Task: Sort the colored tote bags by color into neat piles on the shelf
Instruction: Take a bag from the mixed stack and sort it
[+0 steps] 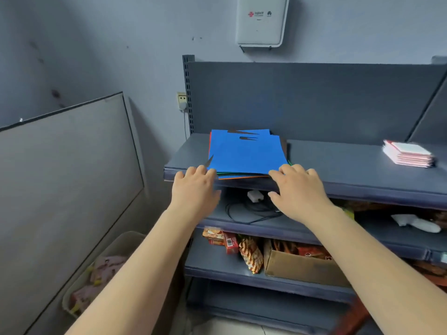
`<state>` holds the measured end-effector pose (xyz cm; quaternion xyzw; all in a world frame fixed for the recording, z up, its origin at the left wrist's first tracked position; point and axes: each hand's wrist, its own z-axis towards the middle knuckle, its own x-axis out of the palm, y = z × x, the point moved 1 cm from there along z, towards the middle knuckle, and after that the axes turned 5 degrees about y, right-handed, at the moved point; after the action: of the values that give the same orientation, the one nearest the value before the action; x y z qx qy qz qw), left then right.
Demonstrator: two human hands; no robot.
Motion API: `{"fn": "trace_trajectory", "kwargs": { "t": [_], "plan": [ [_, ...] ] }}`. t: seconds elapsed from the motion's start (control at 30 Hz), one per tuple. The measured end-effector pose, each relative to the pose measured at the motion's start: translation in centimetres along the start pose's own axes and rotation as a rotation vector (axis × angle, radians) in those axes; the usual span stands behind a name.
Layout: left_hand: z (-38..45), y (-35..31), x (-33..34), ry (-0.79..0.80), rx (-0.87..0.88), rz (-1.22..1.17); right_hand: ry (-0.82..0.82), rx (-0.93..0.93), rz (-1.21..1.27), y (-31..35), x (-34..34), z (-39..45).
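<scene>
Tote bags (245, 154), blue on top with green and orange edges beneath, lie stacked at the shelf's (338, 163) front left edge. Left hand (194, 187) and right hand (298, 189) touch the stack's near corners, fingers loosely spread, gripping nothing.

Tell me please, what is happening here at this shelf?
A person reaches with both bare hands to a mixed stack of tote bags on the top shelf. A blue bag lies on top; green and orange edges show beneath. The left hand and right hand touch its front corners. No colour piles exist yet.
</scene>
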<state>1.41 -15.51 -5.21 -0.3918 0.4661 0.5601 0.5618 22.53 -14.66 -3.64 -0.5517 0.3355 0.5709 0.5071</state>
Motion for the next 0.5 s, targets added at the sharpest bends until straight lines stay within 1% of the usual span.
{"fn": "trace_trajectory", "kwargs": {
  "t": [0.13,0.23,0.4,0.5],
  "plan": [
    [7.0,1.2,2.9,0.044,0.094,-0.037,0.077,0.099,0.071,-1.4,2.2,5.8],
    [10.8,1.9,5.2,0.125,0.157,-0.061,0.140,0.175,0.180,-2.6,3.8,9.1],
    [14.7,2.5,8.6,0.223,0.219,-0.082,0.267,0.294,0.404,-4.2,6.7,12.6],
    [15.9,2.6,9.7,0.267,0.246,-0.168,0.290,0.374,0.555,-5.2,8.2,13.9]
  ]
}}
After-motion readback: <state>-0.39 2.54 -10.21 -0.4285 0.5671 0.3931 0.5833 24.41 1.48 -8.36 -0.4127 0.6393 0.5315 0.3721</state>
